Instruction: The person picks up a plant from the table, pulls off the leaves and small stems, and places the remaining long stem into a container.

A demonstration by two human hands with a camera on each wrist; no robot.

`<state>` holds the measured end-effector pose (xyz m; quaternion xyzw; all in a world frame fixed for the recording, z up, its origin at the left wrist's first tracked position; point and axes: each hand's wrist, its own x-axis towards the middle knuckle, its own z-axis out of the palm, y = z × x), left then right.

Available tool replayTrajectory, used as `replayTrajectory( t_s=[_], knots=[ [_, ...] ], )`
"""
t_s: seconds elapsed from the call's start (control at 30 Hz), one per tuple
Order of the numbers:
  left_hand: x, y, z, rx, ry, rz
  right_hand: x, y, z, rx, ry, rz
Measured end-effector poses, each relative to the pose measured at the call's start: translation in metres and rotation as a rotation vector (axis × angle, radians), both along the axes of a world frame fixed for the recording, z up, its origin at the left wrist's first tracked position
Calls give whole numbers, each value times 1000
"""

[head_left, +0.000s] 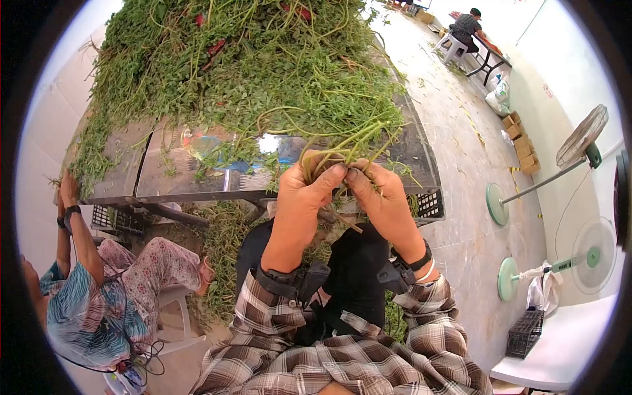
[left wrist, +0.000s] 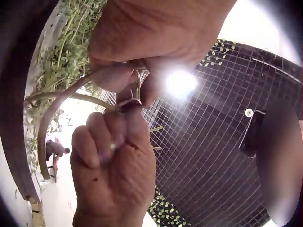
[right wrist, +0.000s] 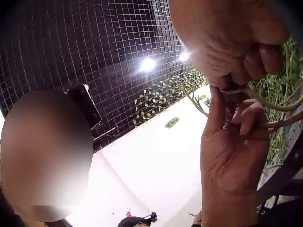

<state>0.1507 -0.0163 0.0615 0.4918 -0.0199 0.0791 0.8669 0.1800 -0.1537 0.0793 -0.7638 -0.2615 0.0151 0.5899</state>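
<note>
My left hand (head_left: 294,205) pinches a small bunch of green stems (head_left: 347,146) between thumb and fingers, over the front edge of the table (head_left: 178,195). Against it, thumb tips close together, my right hand (head_left: 390,205) pinches the same stems. Long curved stems rise from the grip and overlap the pile of leafy greens (head_left: 250,72) behind. In the left wrist view a thick brownish stem (left wrist: 53,113) arches out from between the two hands. A green stem (right wrist: 277,108) bends away from the fingers in the right wrist view. The fingers cover the pinched part.
A person (head_left: 92,296) sits at the left, hands at the table edge. Black crates (head_left: 429,205) stand beneath the tabletop, with loose greens (head_left: 217,257) on the floor. Two fans (head_left: 505,203) stand at the right near a white table (head_left: 559,355). Another person (head_left: 466,29) sits farther back.
</note>
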Motion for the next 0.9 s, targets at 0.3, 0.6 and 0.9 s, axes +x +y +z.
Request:
replayTrajectory(
  t_s=[0.3, 0.6, 0.9],
  knots=[
    [1, 3, -3, -292, -37, -12, 17, -11, -2, 780, 433, -185],
    [2, 11, 2, -380, -131, 54, 19, -32, 1, 584, 368, -193],
    [3, 6, 4, -341, -165, 30, 4, -12, 9, -80, 63, 189]
  ],
)
